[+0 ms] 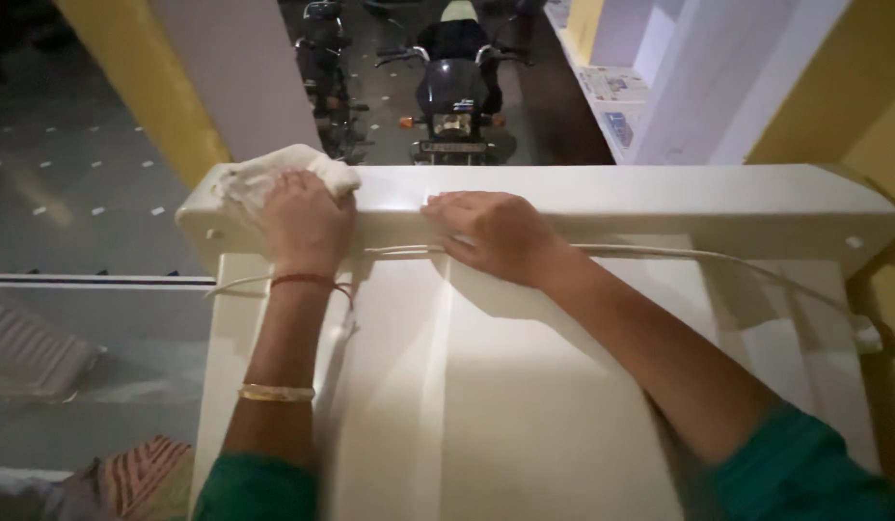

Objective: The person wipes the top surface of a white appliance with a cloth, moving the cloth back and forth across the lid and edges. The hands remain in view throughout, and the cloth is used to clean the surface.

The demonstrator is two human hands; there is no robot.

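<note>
My left hand (306,220) presses a crumpled white cloth (264,172) onto the top left corner of a cream-white panelled unit (525,386), perhaps a door or cabinet seen from above. A red thread and a gold bangle circle that wrist. My right hand (491,232) lies flat on the unit's top edge (660,198), fingers together and pointing left, holding nothing. A thin white cord (718,257) runs along just under the top edge, beneath my right wrist. Both sleeves are green.
Beyond the top edge, far below, a dark motorcycle (454,87) and a second one (327,68) stand on a dark floor. A yellow wall (149,87) rises at left, white and yellow walls at right. Striped fabric (139,478) lies at lower left.
</note>
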